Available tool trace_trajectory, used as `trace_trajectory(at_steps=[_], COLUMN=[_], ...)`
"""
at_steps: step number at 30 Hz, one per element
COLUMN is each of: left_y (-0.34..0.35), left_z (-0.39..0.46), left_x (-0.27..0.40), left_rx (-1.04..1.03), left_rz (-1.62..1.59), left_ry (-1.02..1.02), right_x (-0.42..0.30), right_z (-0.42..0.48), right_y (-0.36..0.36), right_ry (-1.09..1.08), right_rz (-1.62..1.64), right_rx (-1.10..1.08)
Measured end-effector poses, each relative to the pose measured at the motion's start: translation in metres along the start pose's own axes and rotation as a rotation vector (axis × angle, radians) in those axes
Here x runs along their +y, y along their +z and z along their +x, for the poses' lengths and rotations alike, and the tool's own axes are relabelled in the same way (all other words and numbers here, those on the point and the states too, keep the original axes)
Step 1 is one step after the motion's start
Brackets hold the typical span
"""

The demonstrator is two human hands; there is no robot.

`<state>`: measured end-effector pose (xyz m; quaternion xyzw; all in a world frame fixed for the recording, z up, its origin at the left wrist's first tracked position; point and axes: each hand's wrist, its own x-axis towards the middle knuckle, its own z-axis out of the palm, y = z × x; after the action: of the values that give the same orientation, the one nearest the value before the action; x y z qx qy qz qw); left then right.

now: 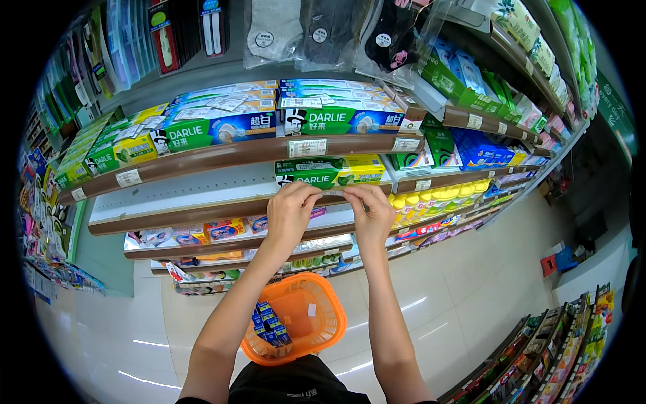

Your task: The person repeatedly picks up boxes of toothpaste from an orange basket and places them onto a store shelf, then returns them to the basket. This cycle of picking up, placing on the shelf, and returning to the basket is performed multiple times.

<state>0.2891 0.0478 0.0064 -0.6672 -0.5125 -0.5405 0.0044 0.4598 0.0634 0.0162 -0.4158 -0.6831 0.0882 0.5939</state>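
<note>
At the brown front edge of a half-bare shelf (186,192), my left hand (290,212) and my right hand (374,209) face each other with a small gap between them. Thumb and fingertips of each are pinched on opposite ends of a small pale price tag (332,192), mostly hidden by the fingers. Directly behind the fingers, a green and yellow Darlie toothpaste box (361,171) lies lengthwise on the shelf. Lower down, close to my body, an orange plastic basket (330,298) contains several small blue boxes (270,323).
The shelf above bears stacked Darlie toothpaste boxes (242,126) with loose price tags (224,103) on top. Bagged socks (275,30) hang over them. Yellow-capped bottles (429,199) stand lower right. Another product rack (550,348) rises from the tiled floor (454,293) at bottom right.
</note>
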Motion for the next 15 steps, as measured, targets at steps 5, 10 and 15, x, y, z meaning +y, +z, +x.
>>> trace_trajectory(at_steps=[5,10,15], left_y=[0.01,0.016,0.018], left_z=[-0.001,-0.009,-0.009], left_x=[-0.008,-0.024,-0.022], left_rx=[0.028,0.045,0.043], left_rz=[0.019,0.074,0.121], left_ry=[-0.032,0.052,0.062], right_x=[0.029,0.037,0.044], right_z=[0.001,0.0,-0.002], right_y=[0.019,0.025,0.028], right_ry=[-0.056,-0.139,-0.179], right_rz=[-0.037,-0.164,-0.208], right_rx=[0.008,-0.016,-0.021])
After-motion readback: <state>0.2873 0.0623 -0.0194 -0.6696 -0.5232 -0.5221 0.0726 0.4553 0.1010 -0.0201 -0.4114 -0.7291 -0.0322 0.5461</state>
